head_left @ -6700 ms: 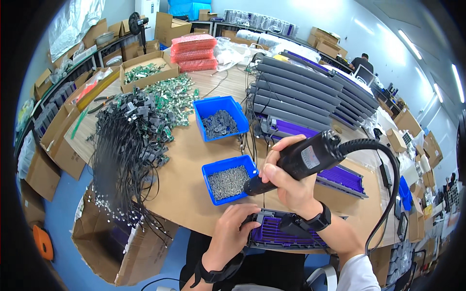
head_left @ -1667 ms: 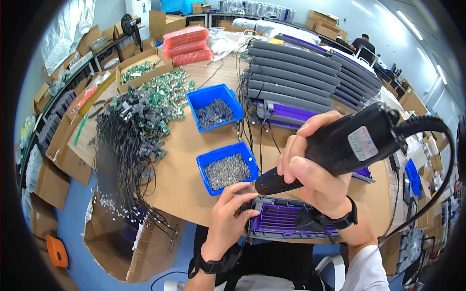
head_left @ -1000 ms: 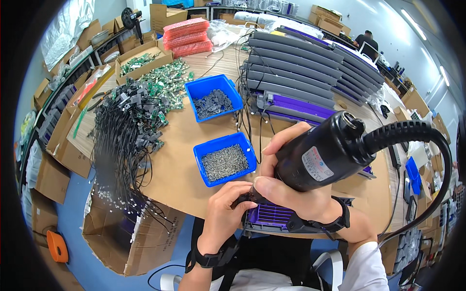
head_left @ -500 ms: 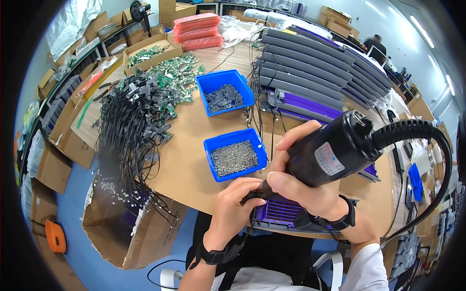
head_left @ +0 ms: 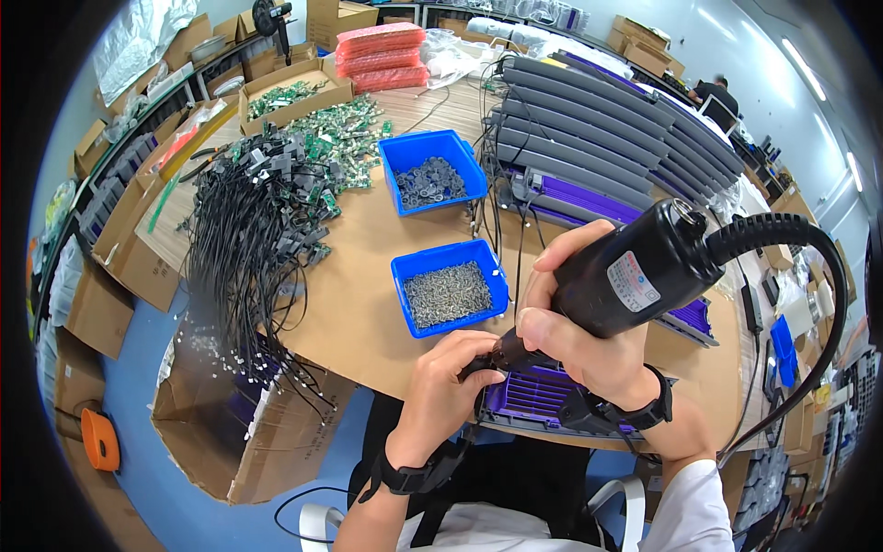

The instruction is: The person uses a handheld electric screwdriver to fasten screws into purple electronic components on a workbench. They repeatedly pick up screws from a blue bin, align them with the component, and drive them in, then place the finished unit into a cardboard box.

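My right hand [head_left: 602, 354] is wrapped round the thick black body of an electric screwdriver [head_left: 598, 287], which is tilted with its nose down to the left. My left hand [head_left: 446, 386] is closed round the screwdriver's narrow front end, fingers and thumb pinching it. The bit is hidden by these fingers. Below the tool, at the near table edge, lies a purple and dark grey slatted housing [head_left: 529, 397], partly covered by my right hand and wrist. A blue bin of small metal screws [head_left: 448, 294] stands just beyond my left hand.
Another blue bin [head_left: 430, 184] holds dark grey small parts. Left of it is a heap of black cables with connectors [head_left: 253, 212] and green circuit boards [head_left: 345, 129]. Grey and purple housings [head_left: 579, 120] are stacked at the back right. The screwdriver's thick black cord [head_left: 832, 304] arcs down the right side.
My hands and the screwdriver keep almost the same pose over the housing. The whole view has shifted slightly, and the tool sits a touch further right in it.
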